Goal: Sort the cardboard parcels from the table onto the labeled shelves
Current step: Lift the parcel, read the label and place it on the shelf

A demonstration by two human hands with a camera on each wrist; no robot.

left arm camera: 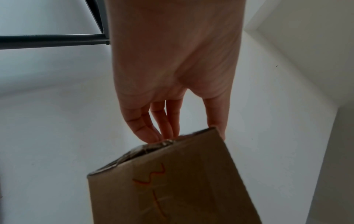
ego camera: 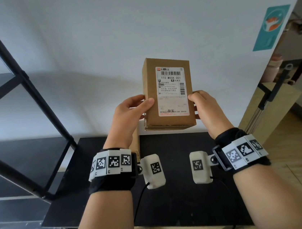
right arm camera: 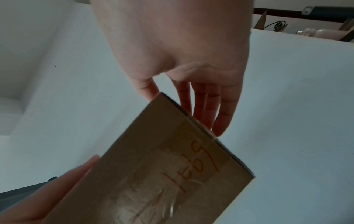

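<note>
A brown cardboard parcel [ego camera: 167, 93] with a white shipping label is held up in front of the white wall, above the black table [ego camera: 184, 195]. My left hand [ego camera: 132, 110] grips its left edge, thumb on the labelled face, fingers behind. My right hand [ego camera: 202, 104] grips the right edge the same way. In the left wrist view the parcel [left arm camera: 172, 181] shows orange handwriting on its back, with my left hand [left arm camera: 172, 131] pinching its corner. The right wrist view shows the parcel [right arm camera: 162, 174], also marked in orange, held by my right hand [right arm camera: 184, 106].
A black metal shelf frame [ego camera: 22, 102] stands at the left, close to the table. Another cardboard box [ego camera: 135, 144] sits on the table behind my left wrist. A doorway with a wooden panel [ego camera: 270, 112] opens at the right.
</note>
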